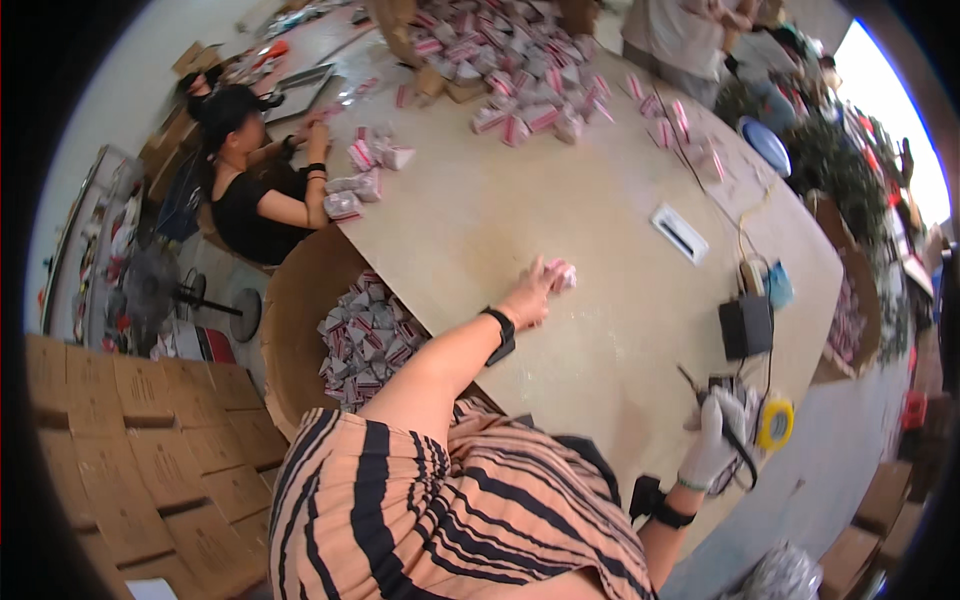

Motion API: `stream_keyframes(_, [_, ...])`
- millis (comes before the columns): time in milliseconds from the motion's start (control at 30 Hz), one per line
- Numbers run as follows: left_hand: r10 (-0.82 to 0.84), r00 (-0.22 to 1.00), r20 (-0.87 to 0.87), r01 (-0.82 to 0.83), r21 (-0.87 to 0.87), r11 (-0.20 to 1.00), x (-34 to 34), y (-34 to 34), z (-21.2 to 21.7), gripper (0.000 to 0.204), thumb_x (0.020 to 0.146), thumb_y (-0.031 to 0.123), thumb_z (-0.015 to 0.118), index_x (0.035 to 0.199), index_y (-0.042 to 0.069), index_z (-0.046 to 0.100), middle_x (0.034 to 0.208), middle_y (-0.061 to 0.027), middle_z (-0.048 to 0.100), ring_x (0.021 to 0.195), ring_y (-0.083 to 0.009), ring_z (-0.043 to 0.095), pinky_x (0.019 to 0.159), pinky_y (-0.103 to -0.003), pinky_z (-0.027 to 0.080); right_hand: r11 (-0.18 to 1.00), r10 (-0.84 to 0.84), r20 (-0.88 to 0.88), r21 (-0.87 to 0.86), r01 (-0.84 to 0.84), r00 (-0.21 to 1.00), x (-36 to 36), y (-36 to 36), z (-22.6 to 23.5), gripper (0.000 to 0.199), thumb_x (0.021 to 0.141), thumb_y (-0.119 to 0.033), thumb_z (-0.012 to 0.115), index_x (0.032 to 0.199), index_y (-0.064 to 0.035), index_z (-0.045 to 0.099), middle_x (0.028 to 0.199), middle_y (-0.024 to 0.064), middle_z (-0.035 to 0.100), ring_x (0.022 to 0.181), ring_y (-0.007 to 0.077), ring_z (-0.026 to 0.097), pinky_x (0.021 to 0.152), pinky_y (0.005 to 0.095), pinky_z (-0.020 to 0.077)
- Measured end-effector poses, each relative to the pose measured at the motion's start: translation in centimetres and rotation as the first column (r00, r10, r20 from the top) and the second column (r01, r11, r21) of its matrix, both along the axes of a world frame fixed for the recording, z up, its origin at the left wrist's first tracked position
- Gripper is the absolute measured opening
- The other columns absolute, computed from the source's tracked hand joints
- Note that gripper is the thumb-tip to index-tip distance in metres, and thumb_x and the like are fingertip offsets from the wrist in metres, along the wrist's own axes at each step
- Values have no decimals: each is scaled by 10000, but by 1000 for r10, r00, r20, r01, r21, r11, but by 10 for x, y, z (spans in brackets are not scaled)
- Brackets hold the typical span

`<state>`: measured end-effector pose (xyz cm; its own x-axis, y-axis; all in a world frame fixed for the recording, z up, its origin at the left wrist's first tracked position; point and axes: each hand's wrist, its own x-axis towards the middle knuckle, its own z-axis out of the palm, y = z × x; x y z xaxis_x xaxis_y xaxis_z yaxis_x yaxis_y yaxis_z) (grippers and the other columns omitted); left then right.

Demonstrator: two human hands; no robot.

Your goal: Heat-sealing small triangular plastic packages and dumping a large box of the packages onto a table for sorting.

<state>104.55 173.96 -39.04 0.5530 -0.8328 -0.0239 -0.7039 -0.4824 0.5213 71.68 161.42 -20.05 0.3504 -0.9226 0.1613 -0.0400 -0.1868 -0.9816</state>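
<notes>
My bare left hand (528, 298) has its fingertips at a small pink-and-white packet (565, 275) mid-bench, seemingly to steady it; I can't tell whether they pinch. My gloved right hand (713, 440) curls around a black curved handle (741, 452) on the right, near a yellow tape roll (775, 424). The open carton (292, 300) sits against the bench's left edge, probably for easy reach. The pale bench (450, 220) carries a far heap of packets (505, 60); a co-worker (255, 205) sits left, beyond stacked boxes (160, 450).
</notes>
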Motion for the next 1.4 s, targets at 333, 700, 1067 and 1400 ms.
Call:
stream_keyframes(333, [188, 977, -98, -197, -102, 975, -35, 38, 19, 747, 781, 99, 653, 1395, 260, 259, 1193, -208, 438, 1012, -410, 546, 832, -451, 497, 997, 50, 27, 61, -52, 998, -35, 11, -15, 126, 830, -92, 604, 905, 8, 593, 745, 64, 570, 496, 94, 521, 438, 209, 424])
stream_keyframes(700, [420, 872, -250, -474, -219, 853, -15, 32, -18, 549, 826, 21, 481, 1362, 105, 395, 1189, -219, 559, 1081, -366, 554, 909, -454, 445, 987, -64, -36, 148, 69, 997, -103, -34, -21, 98, 858, -140, 617, 860, -43, 618, 683, 3, 547, 523, 87, 489, 464, 235, 396])
stream_keyframes(1067, [318, 948, -17, -318, -36, 947, 3, 29, -38, 601, 768, 88, 640, 1322, 251, 473, 1155, -199, 495, 1084, -362, 507, 939, -419, 433, 833, -408, -37, 395, 388, 912, -220, -68, -73, 149, 828, -161, 648, 914, -40, 626, 722, 43, 622, 531, 126, 582, 458, 244, 477])
stream_keyframes(1400, [334, 932, 139, -347, 75, 935, -3, 58, -17, 583, 727, 69, 638, 1279, 193, 499, 1087, -217, 530, 1034, -393, 526, 920, -436, 442, 754, -531, 86, 501, 424, 843, -153, -101, -149, 106, 879, -157, 604, 913, -56, 606, 714, 33, 596, 504, 116, 548, 444, 233, 457])
